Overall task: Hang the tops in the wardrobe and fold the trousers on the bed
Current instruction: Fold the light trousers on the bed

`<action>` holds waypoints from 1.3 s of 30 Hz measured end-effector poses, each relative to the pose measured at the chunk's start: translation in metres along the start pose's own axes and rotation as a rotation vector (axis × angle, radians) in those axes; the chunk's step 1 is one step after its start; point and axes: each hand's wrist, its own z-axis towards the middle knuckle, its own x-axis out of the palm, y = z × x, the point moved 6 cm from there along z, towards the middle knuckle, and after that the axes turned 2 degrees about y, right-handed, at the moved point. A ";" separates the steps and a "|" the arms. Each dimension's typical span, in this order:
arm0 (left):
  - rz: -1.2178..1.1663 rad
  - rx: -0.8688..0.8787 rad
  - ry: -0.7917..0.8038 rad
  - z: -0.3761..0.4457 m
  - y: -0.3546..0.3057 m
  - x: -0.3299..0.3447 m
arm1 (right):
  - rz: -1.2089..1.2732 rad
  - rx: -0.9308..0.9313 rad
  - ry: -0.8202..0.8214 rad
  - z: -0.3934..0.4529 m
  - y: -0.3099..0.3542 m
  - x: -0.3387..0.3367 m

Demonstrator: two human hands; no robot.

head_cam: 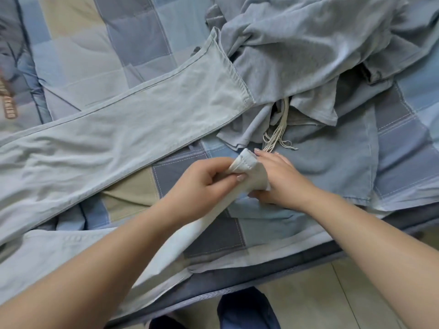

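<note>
Pale grey-blue trousers (133, 119) lie across the bed. One leg stretches flat from the left up to its hem near the middle. The other leg is lifted toward me, and both hands hold its hem end (245, 162). My left hand (202, 184) pinches the hem's near edge between thumb and fingers. My right hand (280, 179) grips the same hem from the right, its thumb tucked under the cloth. A rumpled grey top (297, 51) lies in a heap at the upper right, partly over the flat leg's hem.
A blue, grey and beige checked bedspread (133, 32) covers the bed. A blue garment with pale fringe cords (332, 153) lies right of my hands. The bed's edge (261, 276) runs across the lower frame, with tiled floor (320, 295) and my legs below.
</note>
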 end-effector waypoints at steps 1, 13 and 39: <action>-0.011 -0.007 0.004 0.002 -0.002 -0.007 | 0.073 0.033 -0.060 -0.002 -0.003 -0.002; 0.946 -0.163 0.158 0.123 -0.007 0.005 | 0.403 0.556 -0.140 -0.094 -0.062 -0.001; -0.765 -0.985 -0.844 -0.349 0.239 -0.017 | 1.834 1.199 -0.153 -0.101 0.151 0.272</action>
